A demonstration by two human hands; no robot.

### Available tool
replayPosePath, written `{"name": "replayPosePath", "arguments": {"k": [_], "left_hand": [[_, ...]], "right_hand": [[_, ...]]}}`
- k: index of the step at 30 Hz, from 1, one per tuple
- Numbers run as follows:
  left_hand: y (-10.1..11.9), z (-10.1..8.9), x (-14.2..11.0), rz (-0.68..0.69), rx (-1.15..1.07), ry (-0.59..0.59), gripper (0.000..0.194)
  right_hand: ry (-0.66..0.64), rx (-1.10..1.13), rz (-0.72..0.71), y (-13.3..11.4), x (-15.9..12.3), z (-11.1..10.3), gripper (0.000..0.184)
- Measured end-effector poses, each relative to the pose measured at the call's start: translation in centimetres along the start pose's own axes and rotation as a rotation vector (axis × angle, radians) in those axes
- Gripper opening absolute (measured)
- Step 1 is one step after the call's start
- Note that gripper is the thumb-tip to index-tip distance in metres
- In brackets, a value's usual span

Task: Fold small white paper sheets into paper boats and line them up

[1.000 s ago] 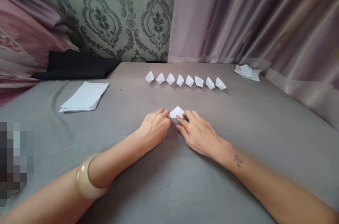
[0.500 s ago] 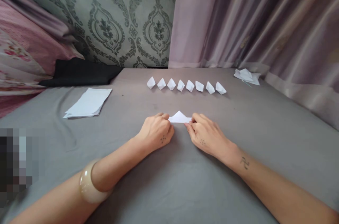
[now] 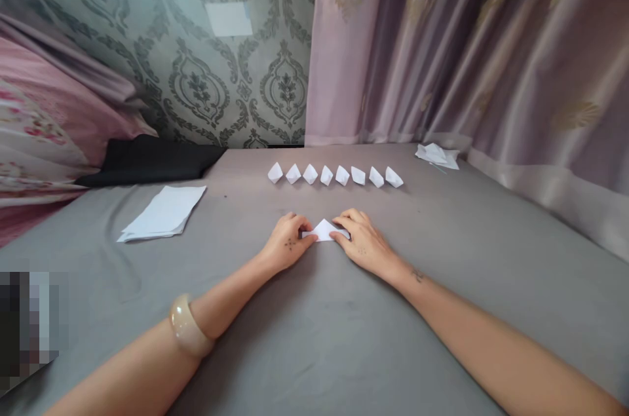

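There are two hands at work, and between them there is one folded paper (image 3: 324, 230), lying on the grey cloth (image 3: 324, 350) at the middle. This paper is white and low, with one pointed peak at the centre, a straight near edge, and a narrow strip which goes out to each side. The left hand (image 3: 287, 239) has its thumb on the left strip, with the other fingers bent behind. The right hand (image 3: 366, 239) puts its thumb near the right strip, and its fingers are arched above, a little apart. The fingertips are partly hidden, so one cannot tell if either hand really pinches the paper or only presses it.

Beyond the hands stand eight small folded pieces (image 3: 326, 175), counted one by one, in a single row, all white and apart from each other. One stack of sheets (image 3: 162, 211) lies at the left, one small paper pile (image 3: 436, 154) at the far right, and one black cloth (image 3: 157, 159) behind the stack. One bangle (image 3: 189, 327) is around the left forearm
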State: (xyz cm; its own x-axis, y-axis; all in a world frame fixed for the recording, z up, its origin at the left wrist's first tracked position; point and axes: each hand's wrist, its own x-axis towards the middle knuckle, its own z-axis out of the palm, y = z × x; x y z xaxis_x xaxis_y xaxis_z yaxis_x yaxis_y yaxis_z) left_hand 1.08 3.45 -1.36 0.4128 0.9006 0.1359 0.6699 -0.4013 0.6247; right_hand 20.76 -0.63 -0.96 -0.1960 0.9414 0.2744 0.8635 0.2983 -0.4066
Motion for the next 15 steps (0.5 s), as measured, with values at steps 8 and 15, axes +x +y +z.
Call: {"name": "replayPosePath", "arguments": {"k": [8,15], "left_hand": [[0.1,-0.3,-0.3,-0.065,-0.265,-0.093,0.020],[1.0,-1.1,-0.3,0.011,-0.392,-0.022,0.019]], "right_hand": [[-0.013,0.234,0.045,0.3,0.0,-0.3,0.013],[-0.102,0.703,0.161,-0.2,0.2,-0.6,0.020]]}}
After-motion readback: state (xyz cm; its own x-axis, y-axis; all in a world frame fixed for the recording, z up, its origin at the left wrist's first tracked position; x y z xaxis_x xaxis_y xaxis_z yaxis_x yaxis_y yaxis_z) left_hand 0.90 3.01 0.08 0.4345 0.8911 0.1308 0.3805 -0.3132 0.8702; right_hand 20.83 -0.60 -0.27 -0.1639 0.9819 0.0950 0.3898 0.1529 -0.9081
